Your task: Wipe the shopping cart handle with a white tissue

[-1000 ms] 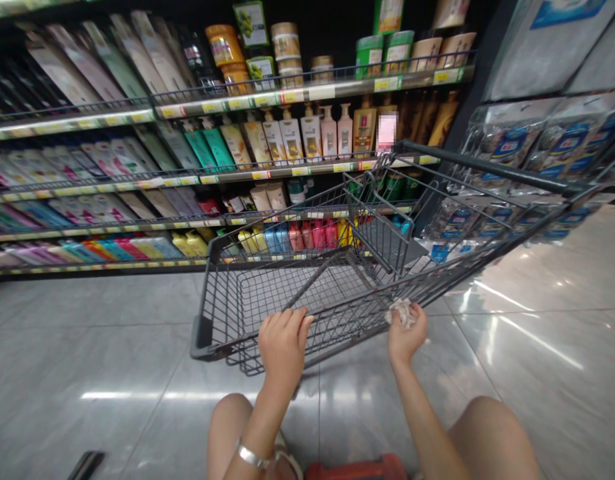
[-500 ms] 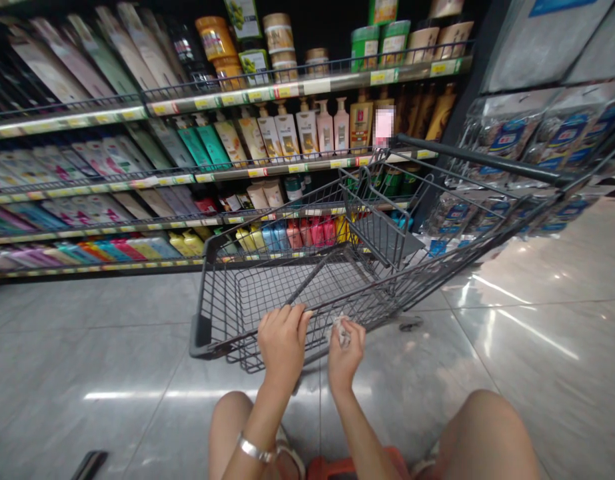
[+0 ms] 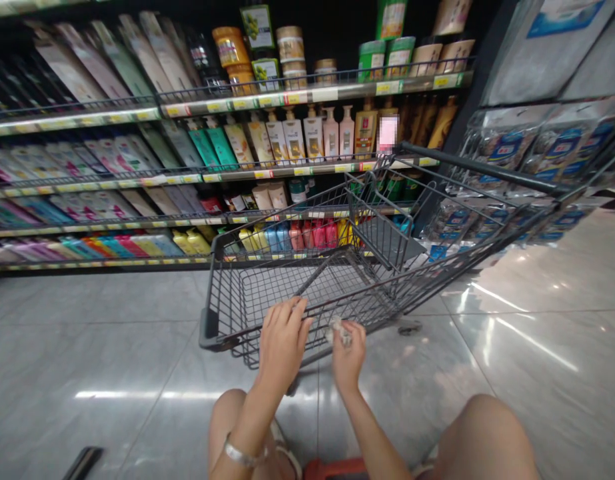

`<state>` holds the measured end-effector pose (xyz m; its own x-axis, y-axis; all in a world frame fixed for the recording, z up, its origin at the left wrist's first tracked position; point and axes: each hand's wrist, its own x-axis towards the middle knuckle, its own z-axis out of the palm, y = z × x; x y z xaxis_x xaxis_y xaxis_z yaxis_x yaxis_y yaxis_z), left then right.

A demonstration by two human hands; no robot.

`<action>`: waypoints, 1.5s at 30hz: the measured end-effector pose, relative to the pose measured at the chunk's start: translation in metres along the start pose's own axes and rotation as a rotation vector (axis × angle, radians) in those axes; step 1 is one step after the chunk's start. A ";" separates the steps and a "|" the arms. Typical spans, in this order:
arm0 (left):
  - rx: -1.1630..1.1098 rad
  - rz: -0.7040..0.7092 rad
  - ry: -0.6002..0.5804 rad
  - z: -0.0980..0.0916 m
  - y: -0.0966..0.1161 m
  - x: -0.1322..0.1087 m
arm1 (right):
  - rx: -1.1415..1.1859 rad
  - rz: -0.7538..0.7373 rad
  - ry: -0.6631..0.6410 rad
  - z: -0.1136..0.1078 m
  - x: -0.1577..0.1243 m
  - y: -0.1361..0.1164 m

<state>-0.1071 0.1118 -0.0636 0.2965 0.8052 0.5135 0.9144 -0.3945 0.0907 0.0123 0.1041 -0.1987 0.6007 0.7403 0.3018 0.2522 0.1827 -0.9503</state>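
A dark grey wire shopping cart stands at an angle in front of me, its basket bare mesh and its handle off to the right. My left hand is on the near top rim, fingers laid over the bar; a silver bracelet circles that wrist. Close to the basket's near side, my right hand is closed on a crumpled whitish cloth, pinched between thumb and fingers against the wire side. Whether the cloth is fabric or tissue I cannot make out.
Shelves of bottles and jars run behind the cart. Packaged goods hang on the right. Between my knees is a red-orange object, partly hidden. A dark bar-like object lies on the grey tiled floor at lower left.
The view has shifted slightly, so the shelves and cart appear a little farther right. My left fingers look a bit straighter over the rim. My right hand keeps hold of the cloth.
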 end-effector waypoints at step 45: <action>-0.163 -0.206 0.061 -0.018 -0.043 -0.030 | 0.002 -0.580 -0.144 0.049 -0.039 -0.095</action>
<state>-0.1601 0.0969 -0.0674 0.0874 0.8497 0.5199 0.8959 -0.2952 0.3319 -0.0721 0.0891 -0.1240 0.2564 0.5994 0.7583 0.5068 0.5847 -0.6335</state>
